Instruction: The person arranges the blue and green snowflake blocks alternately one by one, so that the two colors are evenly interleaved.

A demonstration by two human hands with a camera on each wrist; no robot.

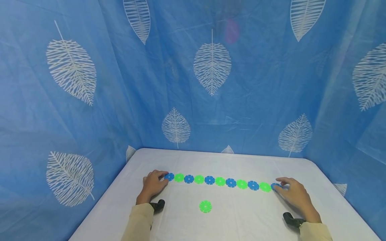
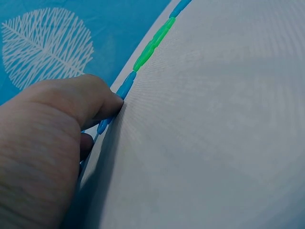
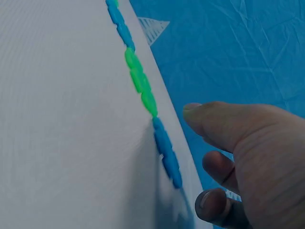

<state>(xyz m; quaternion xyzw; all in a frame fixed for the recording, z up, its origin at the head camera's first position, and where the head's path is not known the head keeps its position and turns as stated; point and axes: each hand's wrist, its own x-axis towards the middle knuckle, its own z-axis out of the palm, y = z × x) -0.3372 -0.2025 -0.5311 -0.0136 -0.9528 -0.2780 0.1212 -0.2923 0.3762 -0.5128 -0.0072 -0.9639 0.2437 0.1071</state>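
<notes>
A row of toothed plastic discs, alternating blue and green, crosses the white table in the head view. My left hand [image 1: 153, 183] pinches the blue disc [image 1: 170, 176] at the row's left end; in the left wrist view the thumb presses on that disc's edge. At the other end is another blue disc [image 1: 273, 185], partly hidden by my right hand [image 1: 297, 195]. The right wrist view shows the right thumb and fingers spread apart, beside the blue disc [image 3: 166, 150] without gripping it. A green disc [image 1: 265, 187] adjoins it.
One loose green disc [image 1: 205, 206] lies on the white tablecloth [image 1: 241, 217], nearer to me than the row. Blue curtains with white leaf prints [image 1: 212, 68] hang behind the table and along both sides. A black strap device [image 1: 292, 221] is on each wrist.
</notes>
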